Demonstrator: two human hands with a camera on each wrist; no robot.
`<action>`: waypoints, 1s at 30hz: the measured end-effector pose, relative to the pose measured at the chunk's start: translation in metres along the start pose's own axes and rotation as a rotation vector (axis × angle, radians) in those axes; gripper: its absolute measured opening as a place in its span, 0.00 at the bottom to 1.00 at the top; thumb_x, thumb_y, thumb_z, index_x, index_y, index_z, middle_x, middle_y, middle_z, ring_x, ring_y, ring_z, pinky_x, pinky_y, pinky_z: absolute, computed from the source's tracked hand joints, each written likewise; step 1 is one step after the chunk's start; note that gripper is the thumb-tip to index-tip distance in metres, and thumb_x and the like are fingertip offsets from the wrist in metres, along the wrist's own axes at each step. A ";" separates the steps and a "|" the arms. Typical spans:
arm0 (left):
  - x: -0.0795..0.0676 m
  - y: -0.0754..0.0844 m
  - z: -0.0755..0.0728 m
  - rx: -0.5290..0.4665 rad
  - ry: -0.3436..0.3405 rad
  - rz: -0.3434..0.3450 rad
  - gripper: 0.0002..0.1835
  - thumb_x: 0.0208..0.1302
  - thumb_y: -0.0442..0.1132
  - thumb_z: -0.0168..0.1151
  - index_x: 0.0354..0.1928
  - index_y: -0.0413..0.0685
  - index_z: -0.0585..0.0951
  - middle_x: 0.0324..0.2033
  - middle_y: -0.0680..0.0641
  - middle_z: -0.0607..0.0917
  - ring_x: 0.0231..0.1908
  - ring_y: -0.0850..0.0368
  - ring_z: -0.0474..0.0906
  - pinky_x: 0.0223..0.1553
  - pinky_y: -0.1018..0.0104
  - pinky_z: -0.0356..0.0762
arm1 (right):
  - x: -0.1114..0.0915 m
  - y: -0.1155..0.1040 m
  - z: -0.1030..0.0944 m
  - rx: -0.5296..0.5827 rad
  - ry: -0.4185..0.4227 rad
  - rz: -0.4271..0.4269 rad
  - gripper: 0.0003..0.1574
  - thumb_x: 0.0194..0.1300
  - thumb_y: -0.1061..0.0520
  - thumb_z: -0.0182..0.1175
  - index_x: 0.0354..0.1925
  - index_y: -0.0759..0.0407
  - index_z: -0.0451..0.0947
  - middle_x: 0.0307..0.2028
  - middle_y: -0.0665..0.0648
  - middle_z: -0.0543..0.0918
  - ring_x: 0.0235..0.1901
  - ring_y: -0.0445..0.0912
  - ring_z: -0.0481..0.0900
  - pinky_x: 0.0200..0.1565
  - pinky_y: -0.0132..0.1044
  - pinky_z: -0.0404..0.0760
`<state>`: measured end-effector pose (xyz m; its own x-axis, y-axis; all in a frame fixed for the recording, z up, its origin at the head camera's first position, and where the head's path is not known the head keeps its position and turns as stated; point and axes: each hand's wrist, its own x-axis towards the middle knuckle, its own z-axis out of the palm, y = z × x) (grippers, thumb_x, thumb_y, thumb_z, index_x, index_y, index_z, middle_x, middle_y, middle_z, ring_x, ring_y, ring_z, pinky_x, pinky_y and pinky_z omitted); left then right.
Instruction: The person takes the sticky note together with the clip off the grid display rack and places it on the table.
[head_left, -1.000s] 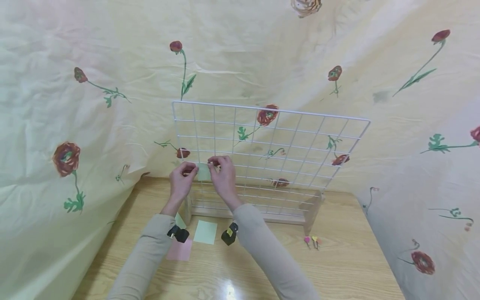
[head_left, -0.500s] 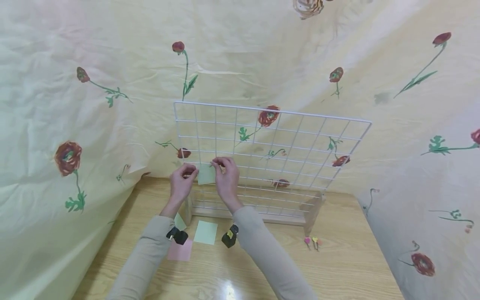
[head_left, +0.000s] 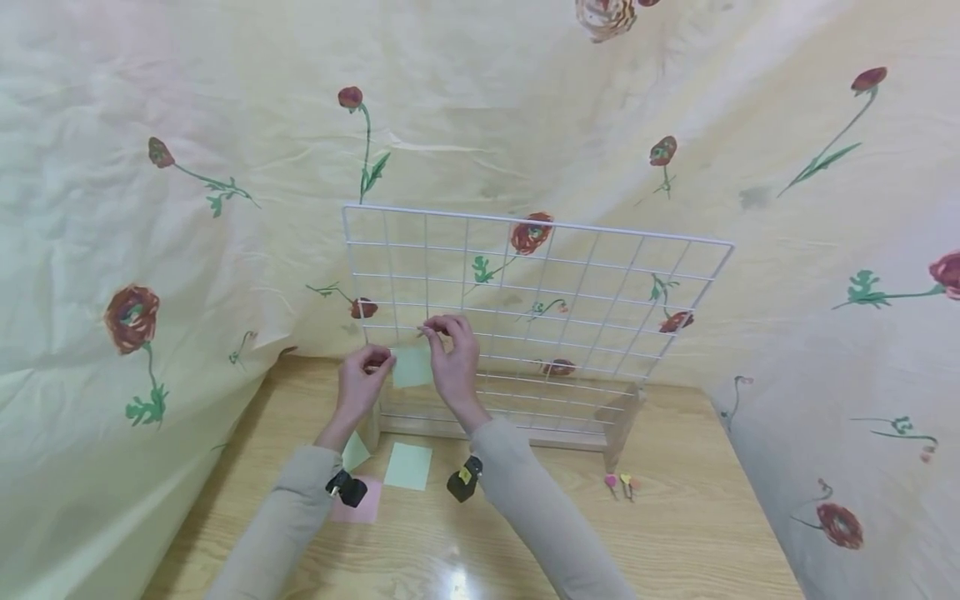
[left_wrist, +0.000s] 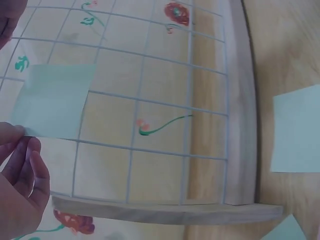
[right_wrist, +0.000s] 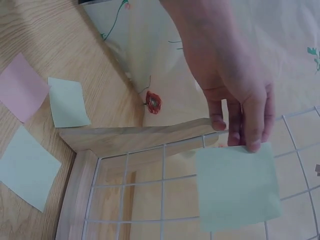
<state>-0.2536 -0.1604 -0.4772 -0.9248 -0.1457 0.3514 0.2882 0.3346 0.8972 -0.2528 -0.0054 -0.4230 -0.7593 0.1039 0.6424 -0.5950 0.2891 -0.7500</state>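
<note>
A pale green sticky note [head_left: 412,367] stands in front of the left part of a white wire grid [head_left: 615,232]. My left hand [head_left: 360,385] pinches the note's left edge between thumb and fingers; the right wrist view shows this left hand [right_wrist: 240,95] at the edge of the note [right_wrist: 237,187]. By the note's upper right corner, my right hand [head_left: 455,360] has thumb and index finger together, with a small thin thing at their tips that I cannot tell the kind of. In the left wrist view, grid wires run behind the note [left_wrist: 55,100].
On the wooden table below lie two more pale green notes, one flat [head_left: 408,467] and one partly hidden [head_left: 355,452], and a pink note [head_left: 358,502]. Small clips with pink and yellow heads [head_left: 611,481] lie to the right. Wooden feet [head_left: 621,429] carry the grid; flowered cloth hangs behind.
The note and my left hand have moved lower against the grid, and more of the note shows. My right hand has shifted slightly right, its fingers still together.
</note>
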 end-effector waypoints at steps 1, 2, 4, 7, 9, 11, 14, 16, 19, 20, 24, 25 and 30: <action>-0.002 -0.001 0.000 0.003 -0.003 0.001 0.04 0.61 0.27 0.64 0.37 0.32 0.81 0.34 0.37 0.84 0.36 0.45 0.81 0.33 0.78 0.76 | 0.000 0.001 -0.001 0.003 0.001 -0.001 0.04 0.62 0.68 0.63 0.37 0.67 0.80 0.38 0.59 0.80 0.42 0.51 0.77 0.49 0.39 0.78; -0.003 -0.002 0.000 0.009 -0.004 0.001 0.04 0.61 0.27 0.64 0.37 0.32 0.81 0.34 0.37 0.84 0.36 0.45 0.81 0.33 0.78 0.76 | -0.001 0.001 -0.001 0.007 0.000 0.001 0.04 0.62 0.68 0.62 0.38 0.67 0.80 0.38 0.59 0.79 0.42 0.51 0.77 0.50 0.39 0.78; -0.007 -0.004 -0.001 0.015 -0.004 0.002 0.04 0.60 0.27 0.64 0.36 0.32 0.81 0.34 0.37 0.84 0.35 0.47 0.81 0.33 0.78 0.76 | -0.002 0.002 -0.003 0.009 -0.002 0.006 0.05 0.62 0.69 0.62 0.38 0.67 0.79 0.38 0.59 0.79 0.42 0.51 0.77 0.51 0.39 0.77; -0.011 -0.008 -0.004 0.011 -0.005 -0.001 0.03 0.60 0.26 0.64 0.35 0.31 0.81 0.33 0.37 0.84 0.33 0.50 0.80 0.32 0.78 0.76 | -0.003 0.003 -0.006 0.008 -0.010 0.011 0.05 0.64 0.69 0.60 0.40 0.69 0.78 0.39 0.60 0.78 0.42 0.52 0.76 0.51 0.40 0.77; -0.013 -0.012 -0.006 0.009 -0.008 0.009 0.03 0.59 0.25 0.64 0.35 0.31 0.81 0.32 0.37 0.84 0.32 0.52 0.80 0.32 0.77 0.76 | -0.005 0.004 -0.009 0.007 -0.013 0.017 0.06 0.64 0.69 0.58 0.41 0.70 0.76 0.40 0.61 0.77 0.42 0.52 0.76 0.50 0.40 0.77; -0.016 -0.014 -0.009 0.006 -0.008 0.015 0.03 0.58 0.24 0.64 0.34 0.31 0.81 0.31 0.37 0.84 0.31 0.53 0.79 0.31 0.77 0.76 | -0.006 0.005 -0.011 0.010 -0.013 0.019 0.06 0.65 0.69 0.57 0.42 0.70 0.75 0.40 0.62 0.76 0.43 0.53 0.76 0.50 0.41 0.77; -0.019 -0.019 -0.011 0.010 -0.003 0.015 0.03 0.58 0.24 0.65 0.34 0.31 0.81 0.31 0.37 0.84 0.31 0.54 0.79 0.30 0.78 0.76 | -0.008 0.008 -0.014 0.013 -0.015 0.026 0.06 0.66 0.69 0.57 0.43 0.70 0.75 0.41 0.62 0.75 0.43 0.53 0.76 0.50 0.41 0.77; -0.020 -0.023 -0.013 0.009 -0.001 0.009 0.03 0.58 0.25 0.65 0.34 0.31 0.81 0.31 0.37 0.84 0.31 0.55 0.78 0.30 0.78 0.76 | -0.009 0.011 -0.016 0.020 -0.021 0.034 0.07 0.66 0.69 0.56 0.43 0.69 0.74 0.42 0.62 0.75 0.43 0.53 0.76 0.50 0.41 0.77; -0.022 -0.027 -0.014 0.009 -0.013 -0.006 0.03 0.58 0.25 0.65 0.35 0.32 0.81 0.32 0.37 0.84 0.31 0.56 0.78 0.30 0.77 0.76 | -0.012 0.015 -0.018 0.045 -0.035 0.050 0.07 0.67 0.68 0.56 0.44 0.70 0.74 0.42 0.63 0.75 0.44 0.54 0.76 0.51 0.41 0.77; -0.023 -0.028 -0.015 0.008 -0.019 -0.012 0.03 0.59 0.25 0.65 0.35 0.32 0.81 0.32 0.37 0.84 0.31 0.57 0.77 0.30 0.77 0.76 | -0.012 0.016 -0.019 0.055 -0.040 0.055 0.08 0.67 0.68 0.56 0.44 0.70 0.74 0.42 0.64 0.75 0.44 0.54 0.76 0.51 0.42 0.77; -0.027 -0.032 -0.017 0.010 -0.031 -0.027 0.03 0.59 0.25 0.64 0.35 0.33 0.81 0.33 0.37 0.83 0.32 0.56 0.78 0.31 0.76 0.77 | -0.017 0.020 -0.023 0.089 -0.071 0.094 0.09 0.68 0.69 0.55 0.46 0.72 0.72 0.43 0.67 0.76 0.45 0.58 0.78 0.52 0.47 0.78; -0.028 -0.033 -0.017 0.010 -0.032 -0.031 0.03 0.59 0.25 0.64 0.35 0.33 0.81 0.32 0.38 0.83 0.32 0.56 0.78 0.31 0.76 0.78 | -0.018 0.020 -0.024 0.097 -0.083 0.108 0.09 0.68 0.69 0.54 0.47 0.73 0.71 0.44 0.68 0.77 0.46 0.59 0.78 0.51 0.49 0.78; -0.034 -0.040 -0.020 0.000 -0.043 -0.049 0.04 0.60 0.25 0.64 0.36 0.31 0.80 0.33 0.38 0.83 0.33 0.56 0.78 0.32 0.76 0.78 | -0.022 0.003 -0.037 0.119 -0.131 0.196 0.10 0.70 0.70 0.51 0.49 0.73 0.70 0.46 0.72 0.77 0.48 0.61 0.78 0.48 0.49 0.80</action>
<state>-0.2285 -0.1879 -0.5199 -0.9477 -0.1220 0.2948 0.2419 0.3277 0.9133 -0.2278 0.0285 -0.4333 -0.8861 0.0204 0.4630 -0.4541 0.1611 -0.8763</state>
